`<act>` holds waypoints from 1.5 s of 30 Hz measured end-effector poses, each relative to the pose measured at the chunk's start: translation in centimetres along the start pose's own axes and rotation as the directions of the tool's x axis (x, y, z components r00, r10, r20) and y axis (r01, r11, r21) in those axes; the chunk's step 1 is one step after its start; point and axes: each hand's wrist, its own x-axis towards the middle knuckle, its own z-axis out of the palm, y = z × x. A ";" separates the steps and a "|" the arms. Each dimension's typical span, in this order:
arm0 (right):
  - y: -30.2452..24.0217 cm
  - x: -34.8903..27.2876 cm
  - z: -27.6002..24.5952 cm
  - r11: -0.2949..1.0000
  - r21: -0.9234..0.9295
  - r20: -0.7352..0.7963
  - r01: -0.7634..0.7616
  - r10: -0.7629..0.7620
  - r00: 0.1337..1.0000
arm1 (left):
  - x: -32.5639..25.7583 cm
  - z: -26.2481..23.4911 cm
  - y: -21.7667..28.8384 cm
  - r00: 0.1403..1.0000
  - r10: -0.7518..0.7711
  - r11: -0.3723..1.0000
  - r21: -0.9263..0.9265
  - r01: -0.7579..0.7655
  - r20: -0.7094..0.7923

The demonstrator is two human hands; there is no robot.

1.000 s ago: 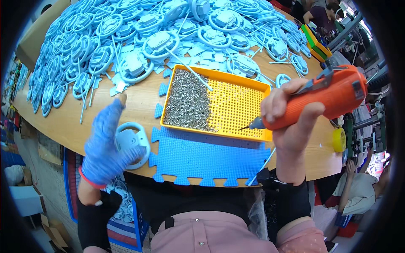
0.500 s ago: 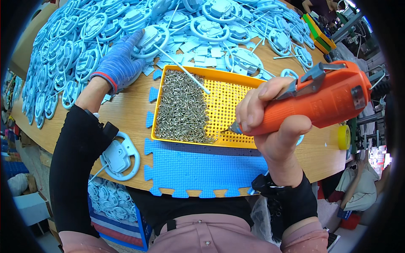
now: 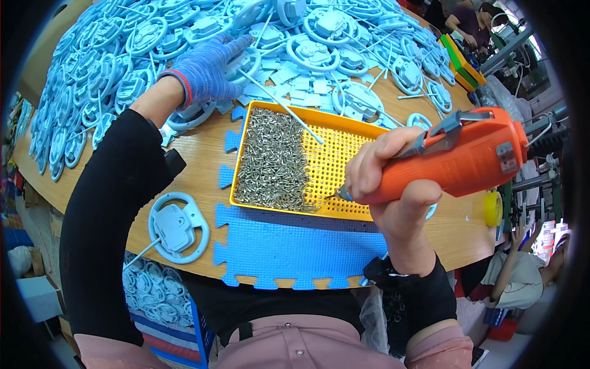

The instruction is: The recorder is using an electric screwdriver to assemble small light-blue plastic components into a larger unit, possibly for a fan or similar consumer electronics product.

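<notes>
My left hand (image 3: 206, 72), in a blue knit glove with a red cuff, reaches over a light blue plastic steering wheel (image 3: 247, 66) at the pile's near edge. Its fingers are stretched out and the thumb stands apart; the palm side is hidden. A thin rod (image 3: 289, 111) on that wheel slants over the tray. My bare right hand (image 3: 393, 175) grips an orange electric screwdriver (image 3: 458, 157) with a grey lever. The bit points left, above the holed part of a yellow tray (image 3: 344, 214). Small silver screws (image 3: 270, 163) fill the tray's left part.
Many light blue wheels (image 3: 147, 37) and flat pieces (image 3: 289, 77) cover the table's far side. One wheel (image 3: 175, 227) lies near the front edge. A blue foam mat (image 3: 301, 249) sits before the tray. Yellow tape (image 3: 493, 209) is at right; a crate (image 3: 163, 332) stands below.
My left hand has moved right, farther over the wheel, its fingers more spread. My right hand keeps hold of the screwdriver. The whole view has shifted slightly.
</notes>
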 end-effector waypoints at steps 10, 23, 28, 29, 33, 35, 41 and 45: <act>-4.4 0.4 -2.2 0.963 0.139 0.035 0.232 -0.239 0.970 | -17.4 -5.5 13.3 0.984 0.141 0.953 -0.254 -0.164 -0.104; -2.0 -2.6 8.6 0.988 0.130 0.221 0.083 -0.111 0.969 | -22.9 0.5 16.8 0.943 -0.217 0.892 -0.445 0.086 -0.254; -1.0 -2.2 9.1 0.992 0.112 0.234 0.055 -0.080 0.969 | -22.7 0.8 16.6 0.932 -0.247 0.858 -0.507 0.083 -0.266; -0.9 -2.1 9.1 0.993 0.109 0.234 0.051 -0.076 0.969 | -22.6 0.8 16.6 0.931 -0.251 0.855 -0.512 0.084 -0.265; -0.7 -2.2 9.7 0.997 0.073 0.190 0.030 -0.043 0.981 | -22.8 1.3 16.5 0.936 -0.249 0.837 -0.542 0.079 -0.248; -0.9 -2.0 9.8 0.998 0.064 0.206 0.019 -0.032 0.978 | -22.7 1.4 16.4 0.935 -0.252 0.832 -0.548 0.079 -0.249; -0.1 -1.6 10.5 0.999 0.037 0.216 -0.015 0.007 0.976 | -22.2 1.6 16.2 0.947 -0.227 0.839 -0.539 0.071 -0.229; 0.1 -1.5 11.2 0.999 0.031 0.229 -0.025 0.017 0.973 | -21.9 1.5 16.5 0.952 -0.247 0.812 -0.574 0.103 -0.179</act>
